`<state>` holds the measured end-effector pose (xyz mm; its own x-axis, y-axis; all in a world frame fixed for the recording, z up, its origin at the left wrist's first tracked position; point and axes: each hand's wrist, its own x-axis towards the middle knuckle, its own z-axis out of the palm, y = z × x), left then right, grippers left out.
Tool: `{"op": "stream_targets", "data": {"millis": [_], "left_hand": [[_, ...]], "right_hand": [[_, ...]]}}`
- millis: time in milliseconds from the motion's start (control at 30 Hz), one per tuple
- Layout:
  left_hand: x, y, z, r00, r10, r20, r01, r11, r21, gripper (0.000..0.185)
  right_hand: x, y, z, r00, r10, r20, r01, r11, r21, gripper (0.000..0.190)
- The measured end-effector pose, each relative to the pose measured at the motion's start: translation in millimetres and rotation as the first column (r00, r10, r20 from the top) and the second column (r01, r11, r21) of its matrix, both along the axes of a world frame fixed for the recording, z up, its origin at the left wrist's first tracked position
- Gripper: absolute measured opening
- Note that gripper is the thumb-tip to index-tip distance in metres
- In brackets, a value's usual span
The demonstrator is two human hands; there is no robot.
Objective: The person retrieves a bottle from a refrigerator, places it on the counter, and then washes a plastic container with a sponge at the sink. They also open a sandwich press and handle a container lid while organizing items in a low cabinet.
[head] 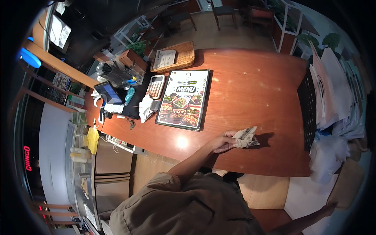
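Observation:
My left hand [223, 143] is over the wooden counter, its fingers pinching a small printed paper-wrapped item [246, 137]. The wrapper is crumpled, with a pointed top corner, and its contents are hidden. At the lower right my right hand [329, 209] grips the lower end of a brown paper bag [347, 185], which looks flat; the fingers are dark and partly hidden there. Ahead of my left hand lies a menu [182, 100] in a dark-edged cover with pictures of food.
Papers and bags [330, 91] stand in a black perforated holder [307, 105] on the right, above a clear plastic bag [327, 158]. A wicker basket [185, 55], calculator [156, 85], crumpled receipts [146, 108] and tablet [109, 92] occupy the counter's left part [241, 88].

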<state>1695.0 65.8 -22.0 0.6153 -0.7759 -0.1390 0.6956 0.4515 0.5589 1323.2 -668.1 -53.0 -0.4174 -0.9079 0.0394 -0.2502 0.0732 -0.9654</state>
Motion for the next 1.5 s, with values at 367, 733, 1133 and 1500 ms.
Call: {"op": "stream_targets", "data": {"millis": [367,733,1133,1500], "left_hand": [[8.9,-3.1,-15.6,0.999,-0.01,-0.052,0.002,0.988,-0.153,0.038],[-36.0,3.0,-16.8,0.947,0.277,0.163,-0.259,0.958,-0.122,0.028],[-250.7,336.1,13.3,0.737,0.485,0.47,-0.606,0.783,0.141,0.027],[-494.9,571.7,-22.9,0.761,0.296,0.578,-0.341,-0.575,0.744,0.02]], "right_hand": [[159.0,111.3,-30.1,0.771,0.326,-0.548,-0.595,0.677,-0.433,0.044],[256.9,459.5,-43.3,-0.016,0.973,-0.23,-1.0,-0.015,0.007,0.039],[234.2,846.5,-76.2,-0.78,0.621,0.078,-0.596,-0.775,0.207,0.034],[99.2,1138.5,-100.5,-0.939,-0.041,0.343,0.158,-0.934,0.319,0.029]]}}
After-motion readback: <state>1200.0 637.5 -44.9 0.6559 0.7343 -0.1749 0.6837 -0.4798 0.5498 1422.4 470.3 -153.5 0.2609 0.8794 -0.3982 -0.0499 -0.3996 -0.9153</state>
